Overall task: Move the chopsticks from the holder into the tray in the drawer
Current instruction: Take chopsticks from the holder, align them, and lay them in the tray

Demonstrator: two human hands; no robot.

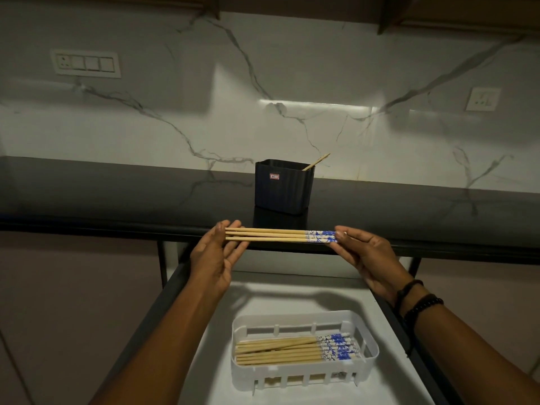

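Observation:
Three wooden chopsticks [271, 235] with blue-and-white patterned ends lie level in the air in front of the counter edge. My left hand [217, 252] supports their plain tips with straight fingers. My right hand [366, 254] pinches the patterned ends. Behind them, on the dark counter, stands the dark blue holder [282, 190] with one chopstick tip [317, 161] leaning out at its right. Below, in the open drawer [292, 287], a white slotted tray [368, 340] holds several more chopsticks [280, 350], patterned ends to the right.
The dark counter [117, 197] runs the full width beneath a marble wall. Wall sockets sit at the upper left [86, 64] and the right [482, 99]. The drawer's dark side rails [163, 293] flank my forearms.

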